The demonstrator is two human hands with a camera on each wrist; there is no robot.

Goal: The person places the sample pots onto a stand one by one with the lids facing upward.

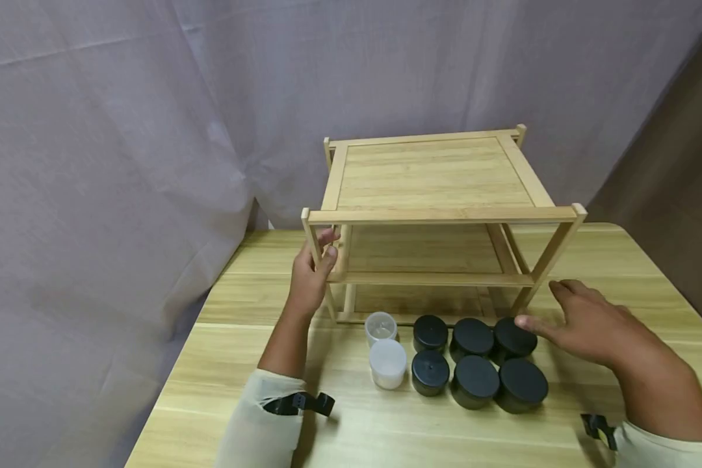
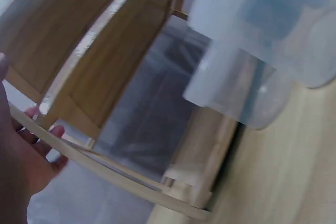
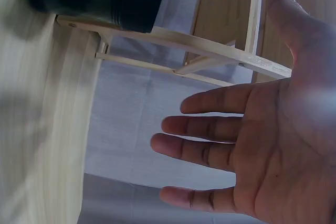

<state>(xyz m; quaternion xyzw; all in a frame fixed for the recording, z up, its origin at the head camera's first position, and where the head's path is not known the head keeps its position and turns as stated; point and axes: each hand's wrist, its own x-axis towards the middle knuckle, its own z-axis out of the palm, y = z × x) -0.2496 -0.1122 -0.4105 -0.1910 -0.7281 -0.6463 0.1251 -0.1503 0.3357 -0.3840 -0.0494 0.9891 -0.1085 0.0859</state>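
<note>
Probably light but stiff, the pale three-tier wooden rack (image 1: 439,172) behind the round black jars (image 1: 476,378) is best held by its uprights — the left hand (image 1: 311,276) grips one, fingers curled; the right hand (image 1: 591,322) spreads empty fingers.

I can't read any words, numbers or signs here. From the middle of my head view, the black lids (image 1: 476,374) between four and five o'clock look plain, and so do the cloudy tubs (image 1: 388,357) between five and six.
</note>
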